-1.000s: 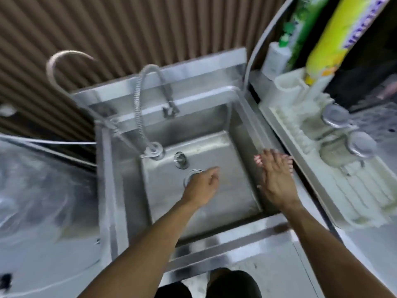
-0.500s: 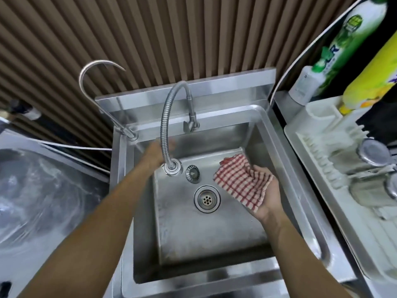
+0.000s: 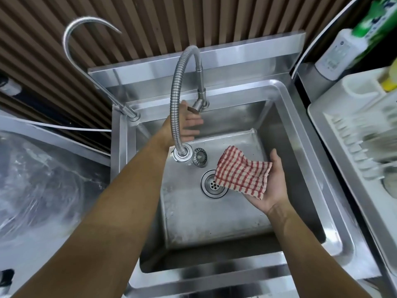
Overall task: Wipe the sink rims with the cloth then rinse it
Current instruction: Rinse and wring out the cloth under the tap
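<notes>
A steel sink with a broad rim (image 3: 335,222) fills the middle of the view. My right hand (image 3: 274,191) is palm up over the basin's right half, holding a crumpled red-and-white checked cloth (image 3: 242,175) just right of the drain (image 3: 213,184). My left hand (image 3: 190,125) reaches behind the flexible ribbed faucet (image 3: 175,100) to the back wall, thumb and fingers around the tap lever (image 3: 194,109). No water is running.
A loose strainer basket (image 3: 200,157) sits beside the faucet base. A thin gooseneck tap (image 3: 71,33) rises at the back left. A white dish rack (image 3: 343,136) and detergent bottles (image 3: 335,54) stand to the right. Clear plastic sheeting (image 3: 38,179) covers the left counter.
My right hand came off the right rim and turned palm up over the basin with the cloth. My left hand moved from the basin middle up to the tap lever.
</notes>
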`<state>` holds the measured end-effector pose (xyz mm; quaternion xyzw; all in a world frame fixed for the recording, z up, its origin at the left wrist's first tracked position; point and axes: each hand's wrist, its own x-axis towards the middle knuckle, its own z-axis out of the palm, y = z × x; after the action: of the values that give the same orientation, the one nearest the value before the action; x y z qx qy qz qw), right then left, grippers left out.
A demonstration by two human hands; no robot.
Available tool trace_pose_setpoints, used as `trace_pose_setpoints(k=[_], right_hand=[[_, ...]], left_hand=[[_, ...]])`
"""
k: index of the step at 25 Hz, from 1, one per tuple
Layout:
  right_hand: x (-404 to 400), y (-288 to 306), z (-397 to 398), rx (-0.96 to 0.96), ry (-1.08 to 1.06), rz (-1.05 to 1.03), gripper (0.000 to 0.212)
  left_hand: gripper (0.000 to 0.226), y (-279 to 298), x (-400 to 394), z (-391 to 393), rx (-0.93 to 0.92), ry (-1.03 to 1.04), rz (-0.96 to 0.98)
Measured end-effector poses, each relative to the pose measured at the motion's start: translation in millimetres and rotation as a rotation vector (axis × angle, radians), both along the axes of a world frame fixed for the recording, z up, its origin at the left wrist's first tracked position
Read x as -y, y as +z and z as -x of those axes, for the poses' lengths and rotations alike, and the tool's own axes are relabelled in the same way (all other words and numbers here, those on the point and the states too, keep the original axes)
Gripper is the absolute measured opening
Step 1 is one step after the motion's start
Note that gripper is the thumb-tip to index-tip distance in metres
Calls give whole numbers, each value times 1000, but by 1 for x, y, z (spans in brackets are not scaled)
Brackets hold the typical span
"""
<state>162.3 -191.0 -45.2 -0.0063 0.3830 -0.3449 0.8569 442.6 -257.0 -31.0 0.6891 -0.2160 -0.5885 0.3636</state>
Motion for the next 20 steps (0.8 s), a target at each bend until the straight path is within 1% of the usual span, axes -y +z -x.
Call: trace_pose_setpoints(k=[1,2,4,5,6,8,10,11,12,13,14,15,17,19,20], right_hand=[[-2,-3,0,4,8,19,78],[-4,-5,0,-2,38,38,70],[-8,-16,-6,-51,163,81,43],[-9,-22,-13,-93,238,84,31],[-8,-27,-20,-146,320,78,30],[-4,-37,-39,-279,483,81,36],[1,-39,-58,-362,559,102,40],[3,-41,-66,-403,578,120,38],[5,-40,-74,-466,609,161,34],[6,-42,-81,-558,663,250,31],[7,-43,-88,-668,735,392,30],[6,-45,-94,-780,788,543,31],[-3,-47,-105,-949,749,762,34],[-13,-49,-111,-1051,680,926,35],[-18,-51,-113,-1093,684,992,36]], left_hand=[[76,-6,-5,-2,-98,-21,-31],[75,-20,-16,1,-191,-44,-40],[75,-50,-56,23,-361,-96,-113],[76,-61,-78,38,-395,-136,-155],[74,-66,-95,52,-407,-152,-169],[68,-71,-113,62,-317,-124,-122],[58,-67,-123,54,-200,-80,-38],[51,-63,-127,47,-104,-56,-9],[41,-61,-131,39,29,-20,-2],[32,-60,-136,34,161,11,1],[24,-58,-140,32,272,28,23],[23,-56,-145,34,388,22,48],[31,-55,-149,42,573,-11,98],[38,-62,-152,51,628,1,166],[38,-64,-152,56,643,8,195]])
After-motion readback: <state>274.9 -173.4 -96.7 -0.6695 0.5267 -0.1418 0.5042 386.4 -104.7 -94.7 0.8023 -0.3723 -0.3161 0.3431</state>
